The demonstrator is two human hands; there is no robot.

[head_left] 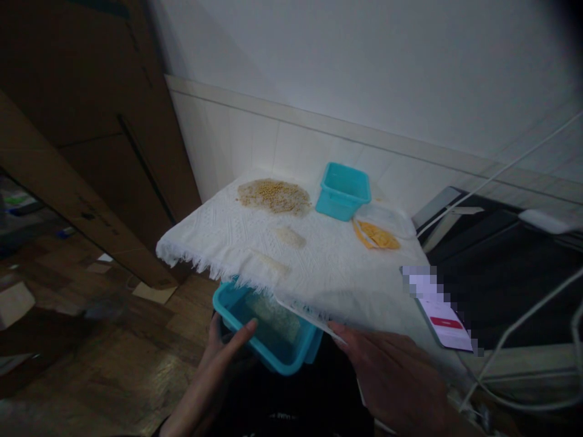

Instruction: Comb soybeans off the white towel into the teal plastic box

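My left hand (228,349) grips the side of a blue plastic container (291,367), its thumb over the rim. The container is just below the table's front edge, under the cloth's fringe, with pale grains like rice (273,318) inside. My right hand (387,364) is closed on a thin white flat piece (310,317), seen nearly edge-on along the table edge above the container. Its kind is unclear. Two small patches of pale grains (291,237) lie on the white cloth (319,267). Farther back is a spread of yellowish beans (273,195) mixed with pale grains.
A second blue container (344,188) stands near the wall. Beside it are a clear plastic lid (387,218) and a yellow-orange bag (376,235). A phone (439,312) lies at the right edge, near white cables (505,331). Cardboard (91,109) stands at left.
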